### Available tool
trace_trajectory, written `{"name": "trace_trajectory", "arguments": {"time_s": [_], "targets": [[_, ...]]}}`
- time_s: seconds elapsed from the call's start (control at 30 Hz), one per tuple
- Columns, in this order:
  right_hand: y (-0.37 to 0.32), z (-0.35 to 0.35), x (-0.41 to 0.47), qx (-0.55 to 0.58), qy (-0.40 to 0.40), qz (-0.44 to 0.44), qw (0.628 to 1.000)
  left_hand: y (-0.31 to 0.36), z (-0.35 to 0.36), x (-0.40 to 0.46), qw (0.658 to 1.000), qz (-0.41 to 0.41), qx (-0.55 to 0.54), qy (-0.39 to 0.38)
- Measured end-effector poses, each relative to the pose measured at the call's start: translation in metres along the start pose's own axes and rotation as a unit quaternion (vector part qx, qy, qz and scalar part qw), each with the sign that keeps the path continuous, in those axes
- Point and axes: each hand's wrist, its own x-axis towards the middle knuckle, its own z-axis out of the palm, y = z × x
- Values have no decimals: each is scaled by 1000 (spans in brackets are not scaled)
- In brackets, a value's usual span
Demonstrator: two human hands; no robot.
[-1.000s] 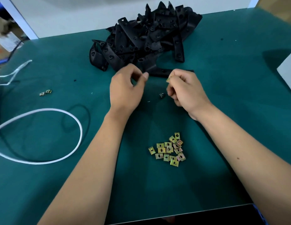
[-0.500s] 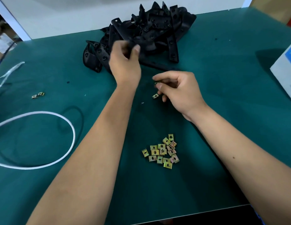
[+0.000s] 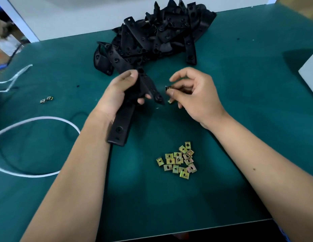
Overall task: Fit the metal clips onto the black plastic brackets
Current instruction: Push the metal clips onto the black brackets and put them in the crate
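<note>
A green mat [image 3: 169, 203] with a smooth, matte face covers the table, and every place below is told from the cluster of metal clips [image 3: 178, 160] lying on it. These clips are small, flat, roughly square pieces with a yellowish, shiny plating and a dark hole in the middle of each, packed edge to edge and partly overlapping, nearest the person. Beyond and to the left of the cluster, the left hand [image 3: 120, 95] grips a black plastic bracket [image 3: 133, 105], fingers and thumb curled round its middle. The bracket is a long, dull, flat strip with a round hole near its near end; its long axis runs from that blunt near end, down by the wrist, away and rightward to a narrow pointed tip that aims at the other hand. Straight beyond the cluster, the right hand [image 3: 194, 95] pinches a single clip [image 3: 168, 88] between thumb and fingertip, just beside the bracket's tip but apart from it. Far left of the cluster a white cord [image 3: 47, 119] curves in a loop, with two stray clips [image 3: 46, 99] beyond it. Farthest, past both hands, sits a tangled heap of brackets [image 3: 157, 37] against a pale wall.
</note>
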Motion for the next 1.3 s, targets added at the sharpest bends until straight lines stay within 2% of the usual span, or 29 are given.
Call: {"name": "trace_trajectory", "arguments": {"time_s": [0.1, 0.4, 0.7, 1.07, 1.3], "targets": [[-2, 1, -1, 25, 8, 3, 1000, -1, 7, -5, 997, 11, 41, -64], [-13, 2, -3, 148, 45, 57, 986, -10, 16, -4, 988, 19, 50, -144], [-19, 3, -4, 238, 59, 143, 959, -10, 16, -5, 987, 36, 52, -145], [-21, 0, -3, 227, 30, 157, 961, -10, 18, -4, 989, 19, 58, -133], [-20, 5, -6, 210, 61, 130, 967, -10, 21, -5, 988, 22, 90, -124]]}}
